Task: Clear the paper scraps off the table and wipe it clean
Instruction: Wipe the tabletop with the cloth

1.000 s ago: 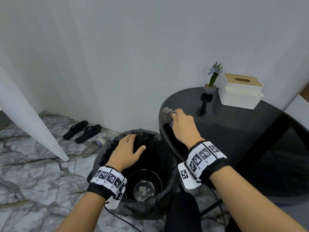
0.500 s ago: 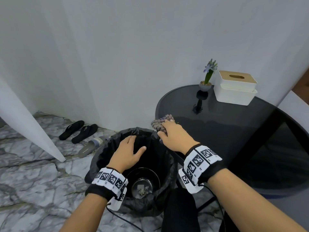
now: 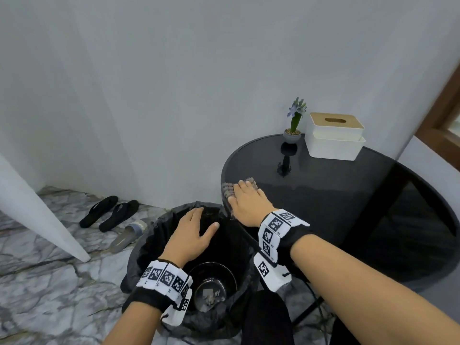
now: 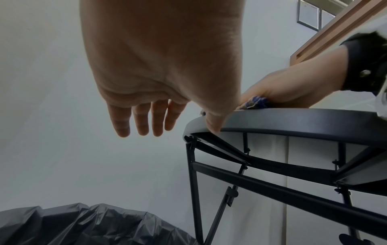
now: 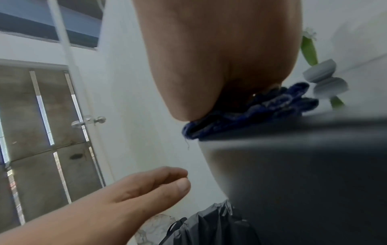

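My right hand (image 3: 249, 202) presses a bunched grey-blue cloth (image 3: 227, 189) on the left rim of the round black table (image 3: 336, 200), fingers curled over it. The cloth (image 4: 256, 102) pokes out under that hand (image 4: 282, 89) at the rim (image 4: 293, 121). From the right wrist, the cloth (image 5: 251, 116) sits crumpled beneath the palm. My left hand (image 3: 194, 232) hovers flat and empty over the black-bagged bin (image 3: 149, 245), fingers (image 4: 142, 119) straight, just below the table edge. Paper scraps (image 3: 210, 297) lie at the bin's bottom.
A small potted plant (image 3: 293, 128) and a white tissue box (image 3: 333, 135) stand at the table's back by the wall. Slippers (image 3: 109, 212) lie on the marble floor to the left. The table's folding metal legs (image 4: 194, 182) stand right beside the bin.
My right hand has slid the cloth leftward to the table's rim above the bin. My left hand has stayed over the bin's opening.
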Demonstrator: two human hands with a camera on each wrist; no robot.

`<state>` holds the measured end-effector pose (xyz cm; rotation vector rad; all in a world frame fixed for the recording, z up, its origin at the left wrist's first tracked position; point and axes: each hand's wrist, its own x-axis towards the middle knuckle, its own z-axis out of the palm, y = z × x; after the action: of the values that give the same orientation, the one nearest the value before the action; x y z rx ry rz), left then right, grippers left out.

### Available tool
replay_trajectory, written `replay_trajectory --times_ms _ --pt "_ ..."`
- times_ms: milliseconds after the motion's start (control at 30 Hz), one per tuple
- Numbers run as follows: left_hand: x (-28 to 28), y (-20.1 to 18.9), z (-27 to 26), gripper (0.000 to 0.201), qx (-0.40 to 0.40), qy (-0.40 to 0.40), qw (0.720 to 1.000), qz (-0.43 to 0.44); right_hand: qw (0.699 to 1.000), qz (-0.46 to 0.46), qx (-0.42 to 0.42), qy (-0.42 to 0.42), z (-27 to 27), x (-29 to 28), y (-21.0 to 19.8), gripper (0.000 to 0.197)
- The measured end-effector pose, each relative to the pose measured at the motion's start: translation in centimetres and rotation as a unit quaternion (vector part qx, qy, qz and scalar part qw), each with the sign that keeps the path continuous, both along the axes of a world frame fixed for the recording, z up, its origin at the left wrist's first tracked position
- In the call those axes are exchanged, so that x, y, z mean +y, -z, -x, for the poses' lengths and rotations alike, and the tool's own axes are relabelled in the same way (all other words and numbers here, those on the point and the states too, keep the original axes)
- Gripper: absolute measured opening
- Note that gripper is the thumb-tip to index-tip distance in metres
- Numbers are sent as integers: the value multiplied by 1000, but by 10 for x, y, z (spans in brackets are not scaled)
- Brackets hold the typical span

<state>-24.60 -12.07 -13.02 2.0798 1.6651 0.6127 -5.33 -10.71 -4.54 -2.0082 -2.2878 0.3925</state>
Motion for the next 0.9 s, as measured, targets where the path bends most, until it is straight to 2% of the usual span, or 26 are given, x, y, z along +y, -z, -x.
replay_trajectory --times_ms 133,300,367,500,667,900 --pt "0 -9 -8 82 -20 12 1000 -13 998 13 -17 59 -1 9 -4 60" --pt "-1 -21 -16 74 -30 23 999 -39 998 22 -31 -40 6 -3 -5 59" --pt "-2 -25 -19 70 -37 26 998 -48 998 22 -37 -53 3 -16 -6 58" --pt "-6 -32 -25 69 -50 36 997 -42 999 24 -35 -12 -19 -33 -3 58" --pt "-9 -38 -34 67 -57 46 997 -38 1000 -2 -1 30 -21 -18 -3 55" --pt "-9 -35 -35 58 -55 45 997 -41 998 4 2 -66 -14 -36 -5 54"
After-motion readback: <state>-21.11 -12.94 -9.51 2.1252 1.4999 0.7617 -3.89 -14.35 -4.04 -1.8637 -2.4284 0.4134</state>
